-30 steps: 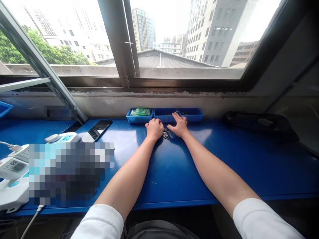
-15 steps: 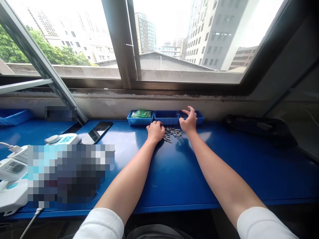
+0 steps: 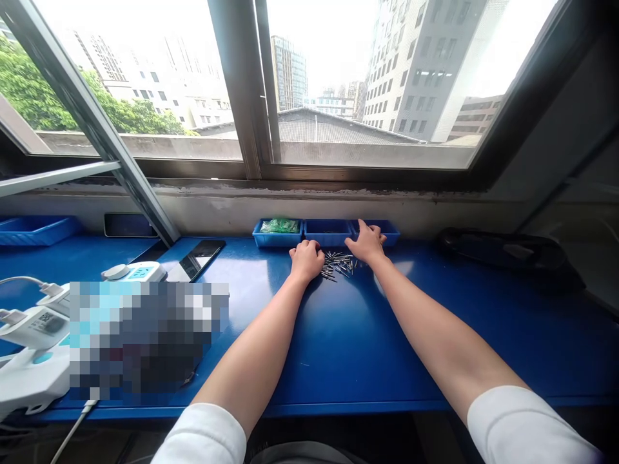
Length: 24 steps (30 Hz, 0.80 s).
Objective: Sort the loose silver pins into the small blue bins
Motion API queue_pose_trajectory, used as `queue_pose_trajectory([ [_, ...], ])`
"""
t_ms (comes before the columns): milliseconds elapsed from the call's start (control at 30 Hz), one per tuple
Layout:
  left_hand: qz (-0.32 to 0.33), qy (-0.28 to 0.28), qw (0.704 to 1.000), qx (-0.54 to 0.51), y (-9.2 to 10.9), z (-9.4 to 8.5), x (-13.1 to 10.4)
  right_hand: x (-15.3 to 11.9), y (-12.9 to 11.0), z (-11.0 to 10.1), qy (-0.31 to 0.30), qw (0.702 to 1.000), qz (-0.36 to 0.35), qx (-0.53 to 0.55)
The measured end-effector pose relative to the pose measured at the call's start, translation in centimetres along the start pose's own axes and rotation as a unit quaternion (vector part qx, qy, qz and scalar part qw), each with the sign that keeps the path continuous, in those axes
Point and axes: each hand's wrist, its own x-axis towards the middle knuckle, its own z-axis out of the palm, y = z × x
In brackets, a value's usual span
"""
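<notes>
A loose pile of thin metal screw-like pieces (image 3: 338,264) lies on the blue table. At its left edge rests my left hand (image 3: 307,260), its fingers curled down and together; whatever they pinch is hidden. My right hand (image 3: 366,243) is at the front of the right blue bin (image 3: 391,233), thumb and fingers apart, and I see nothing held in it. It partly covers that bin. Beside it, the middle blue bin (image 3: 329,241) has a few dark slender pieces inside. Green-and-clear packets (image 3: 279,225) fill the left blue bin (image 3: 276,242).
A phone (image 3: 206,252) lies left of my left arm, with white power strips (image 3: 145,270) and a blurred-out area nearby. Another blue tray (image 3: 43,233) stands far left. A dark bag-like object (image 3: 507,258) lies at the right, and a window runs behind the table.
My right hand has come slightly lower and toward the bin's front, with its fingers less raised. The left hand stays beside the pile. The whole view has shifted slightly.
</notes>
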Motion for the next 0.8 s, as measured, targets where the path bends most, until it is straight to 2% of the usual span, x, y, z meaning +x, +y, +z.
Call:
queue_pose_trajectory([
  [100, 0.0, -0.007, 1.0, 0.005, 0.1, -0.1, 0.0, -1.0, 0.2, -0.1, 0.044, 0.999, 0.015, 0.024],
  [200, 0.001, -0.014, 1.0, 0.011, 0.3, -0.2, 0.0, -2.3, 0.0, 0.3, 0.071, 0.995, -0.01, 0.063],
  [267, 0.002, -0.019, 1.0, 0.01, 0.3, -0.3, 0.0, -3.0, -0.3, 0.7, 0.05, 0.995, -0.049, 0.077],
  [400, 0.019, -0.027, 0.999, -0.014, 0.3, -0.2, -0.1, -4.0, -0.9, 1.2, -0.03, 0.992, -0.11, 0.048],
  [600, 0.106, -0.057, 0.992, -0.037, 0.2, -0.1, -0.4, -3.9, -1.3, 1.7, -0.109, 0.988, -0.105, -0.037],
  [700, 0.085, -0.038, 0.995, -0.021, 0.4, 0.1, -0.3, -3.7, -1.5, 2.0, -0.139, 0.982, -0.111, -0.058],
  [800, 0.048, -0.011, 0.999, 0.016, 0.7, 0.3, -0.1, -3.6, -1.7, 2.0, -0.137, 0.982, -0.121, -0.054],
])
